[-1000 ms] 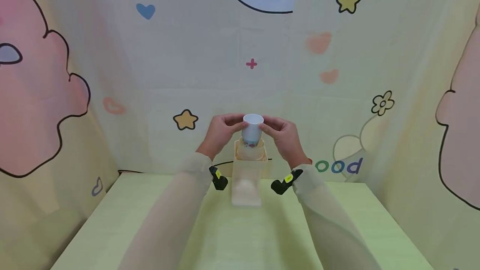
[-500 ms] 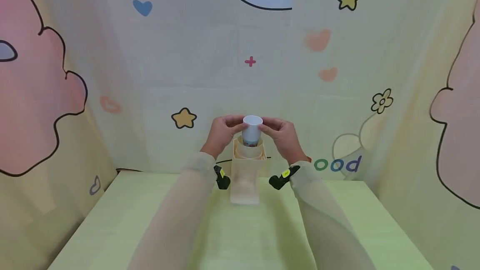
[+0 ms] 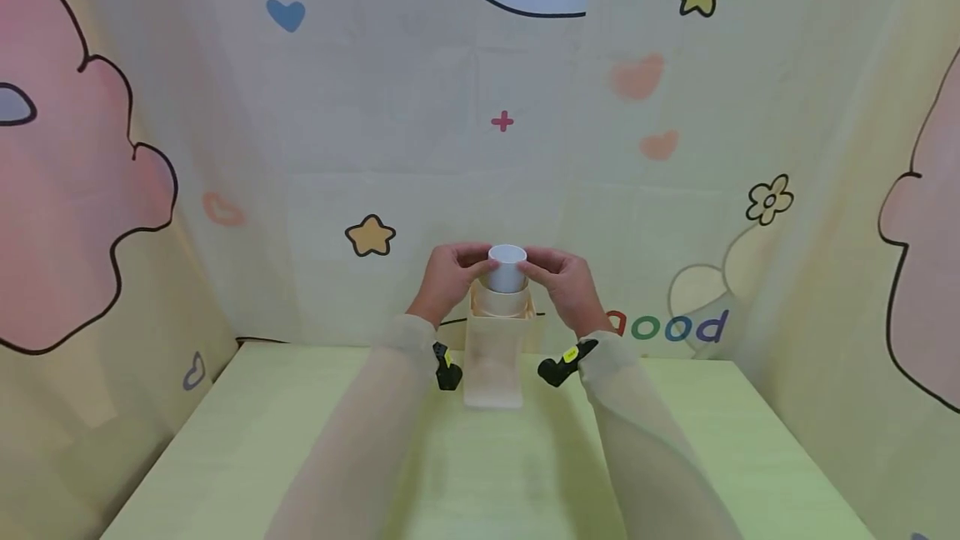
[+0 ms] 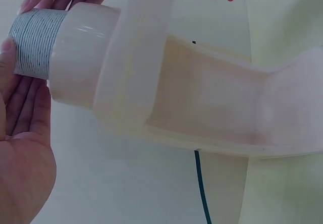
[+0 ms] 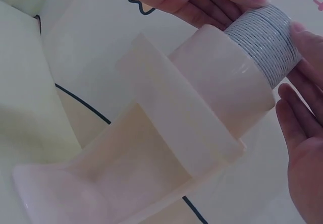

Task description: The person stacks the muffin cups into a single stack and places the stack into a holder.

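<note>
A white stack of paper cups (image 3: 508, 273) stands upright, its lower part inside the round collar of a cream cup dispenser (image 3: 493, 361). My left hand (image 3: 452, 275) holds the stack from the left, thumb at the near side, fingers reaching behind. From the right, my right hand (image 3: 567, 282) holds it in the same way. Closely packed rims give the paper cups (image 4: 36, 42) a ribbed look in both wrist views. Below the collar (image 5: 227, 82) is a square frame on a curved stand. The collar hides the lower end of the stack.
The dispenser stands on a pale green table (image 3: 487, 473) near its back edge. Behind hangs a cloth backdrop (image 3: 420, 107) with printed stars and hearts. A dark line (image 4: 202, 188) runs behind the stand. Black wrist cameras (image 3: 447, 367) sit at both cuffs.
Both hands have come down with the paper cups, which have sunk deeper into the collar. The flowered band low on the stack was visible earlier and is now hidden.
</note>
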Available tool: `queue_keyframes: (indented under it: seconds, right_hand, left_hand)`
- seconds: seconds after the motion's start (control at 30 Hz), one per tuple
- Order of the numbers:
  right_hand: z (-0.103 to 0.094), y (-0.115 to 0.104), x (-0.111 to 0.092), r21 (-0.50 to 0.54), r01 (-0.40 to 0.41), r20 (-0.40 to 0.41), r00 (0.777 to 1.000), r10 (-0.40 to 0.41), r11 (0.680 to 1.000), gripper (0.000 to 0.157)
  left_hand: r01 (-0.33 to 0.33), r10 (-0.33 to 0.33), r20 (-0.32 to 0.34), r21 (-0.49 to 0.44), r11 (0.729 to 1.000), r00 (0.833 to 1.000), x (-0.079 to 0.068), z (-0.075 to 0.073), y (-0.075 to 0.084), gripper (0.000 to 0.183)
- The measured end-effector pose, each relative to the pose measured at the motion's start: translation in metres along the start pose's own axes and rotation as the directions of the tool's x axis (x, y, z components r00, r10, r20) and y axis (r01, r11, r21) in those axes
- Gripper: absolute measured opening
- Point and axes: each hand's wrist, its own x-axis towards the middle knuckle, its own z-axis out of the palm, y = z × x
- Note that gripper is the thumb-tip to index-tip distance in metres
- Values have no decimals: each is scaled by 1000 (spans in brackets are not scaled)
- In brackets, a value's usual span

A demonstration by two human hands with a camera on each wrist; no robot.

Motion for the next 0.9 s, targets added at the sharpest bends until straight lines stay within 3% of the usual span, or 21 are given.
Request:
queue_keyframes:
  seconds: [0.47, 0.9]
  right_hand:
    - [5, 14, -2, 19, -38, 6, 999, 37, 999, 43]
    - [10, 22, -6, 30, -39, -1, 999, 39, 999, 44]
  left_hand:
    - [29, -29, -10, 20, 999, 1000, -3, 2, -20, 34]
    - [90, -90, -29, 14, 996, 996, -9, 6, -25, 37]
